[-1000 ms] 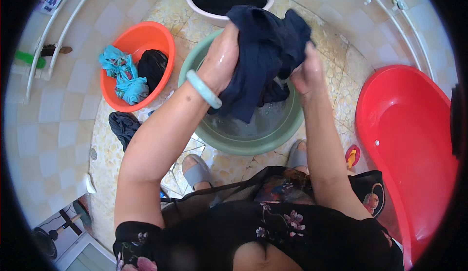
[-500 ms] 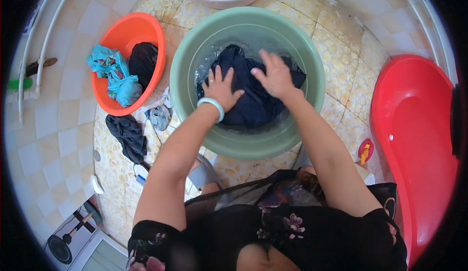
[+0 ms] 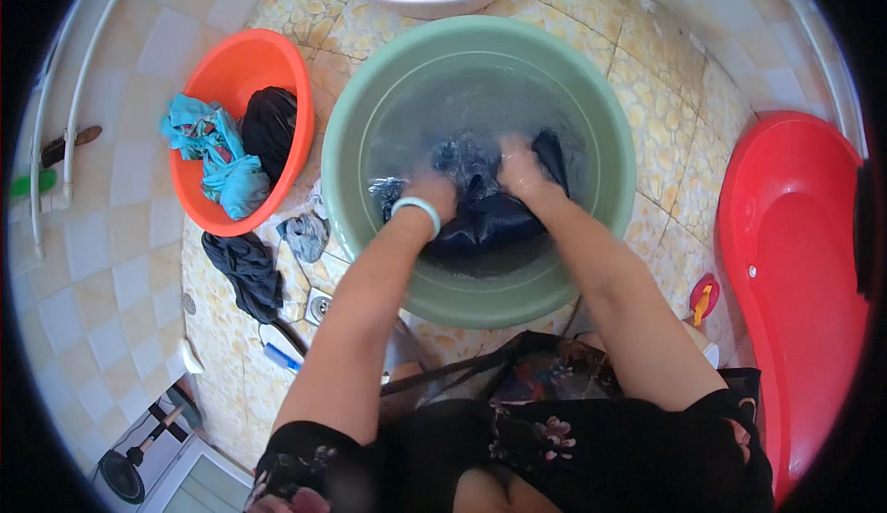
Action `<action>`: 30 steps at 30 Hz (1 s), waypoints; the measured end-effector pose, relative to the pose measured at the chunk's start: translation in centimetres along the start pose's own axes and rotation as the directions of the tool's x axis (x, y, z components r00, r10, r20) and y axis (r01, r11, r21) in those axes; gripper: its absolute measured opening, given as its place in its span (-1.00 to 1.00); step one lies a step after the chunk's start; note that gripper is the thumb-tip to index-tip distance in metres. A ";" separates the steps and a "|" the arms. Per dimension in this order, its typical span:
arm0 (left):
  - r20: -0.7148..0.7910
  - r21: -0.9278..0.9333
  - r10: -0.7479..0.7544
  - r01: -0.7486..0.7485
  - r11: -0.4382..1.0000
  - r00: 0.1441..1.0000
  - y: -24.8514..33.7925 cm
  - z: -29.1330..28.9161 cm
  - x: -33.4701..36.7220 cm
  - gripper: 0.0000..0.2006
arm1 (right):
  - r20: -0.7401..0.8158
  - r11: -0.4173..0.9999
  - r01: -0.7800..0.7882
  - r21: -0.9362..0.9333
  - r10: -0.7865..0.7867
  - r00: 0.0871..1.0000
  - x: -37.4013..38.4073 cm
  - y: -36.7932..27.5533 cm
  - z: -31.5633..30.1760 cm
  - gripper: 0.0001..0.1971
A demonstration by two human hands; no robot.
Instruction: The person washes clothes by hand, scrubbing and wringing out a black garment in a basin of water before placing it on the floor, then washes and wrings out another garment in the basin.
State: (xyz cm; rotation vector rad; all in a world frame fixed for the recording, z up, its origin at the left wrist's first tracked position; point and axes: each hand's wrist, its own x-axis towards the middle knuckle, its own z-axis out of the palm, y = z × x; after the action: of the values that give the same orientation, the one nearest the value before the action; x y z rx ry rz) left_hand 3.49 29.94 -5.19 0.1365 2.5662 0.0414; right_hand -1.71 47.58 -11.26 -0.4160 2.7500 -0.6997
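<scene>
A large green basin (image 3: 610,171) of cloudy water stands in front of me. Dark navy cloth (image 3: 490,222) lies in it, partly under water, with folds bulging above the surface. My left hand (image 3: 432,194), a pale bangle at its wrist, is pushed down into the water at the cloth's left side. On the right, my right hand (image 3: 522,167) presses into the cloth near a raised fold. Water and motion blur hide the fingers of both hands, so I cannot see whether they grip the fabric.
An orange basin (image 3: 300,134) holding turquoise and black clothes stands at the left. Beside it on the floor lie a dark garment (image 3: 245,273) and a small grey cloth (image 3: 305,236). A pink basin (image 3: 434,0) is at the far side; a red tub (image 3: 795,282) stands right.
Both hands have gone down from on top of the cloth into the water. The cloth has sunk and shifted nearer to me, and the water looks cloudier.
</scene>
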 end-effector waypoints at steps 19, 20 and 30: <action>-0.164 -0.796 -0.133 -0.052 0.603 0.977 -6.8 -4.6 0.5 -0.62 | 0.293 0.501 -0.294 0.814 0.084 0.952 3.3 -1.9 -15.7 -0.67; -0.156 -0.719 -0.147 -0.010 0.695 0.977 -7.1 -5.7 0.0 -0.62 | 0.268 0.698 -0.208 0.685 0.025 0.963 3.2 -1.2 -15.2 -0.57; -0.199 -0.237 0.063 -0.111 0.965 0.978 -1.7 -4.0 0.0 -0.57 | 0.162 0.928 0.275 -0.252 -0.240 0.957 -0.4 -4.3 -6.0 -0.48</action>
State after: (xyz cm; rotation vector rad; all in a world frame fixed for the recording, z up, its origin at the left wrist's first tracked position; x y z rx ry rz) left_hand 1.15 28.23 -1.92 0.1572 2.7168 0.4252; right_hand -2.42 46.62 -3.96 -0.8648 2.6994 -0.3313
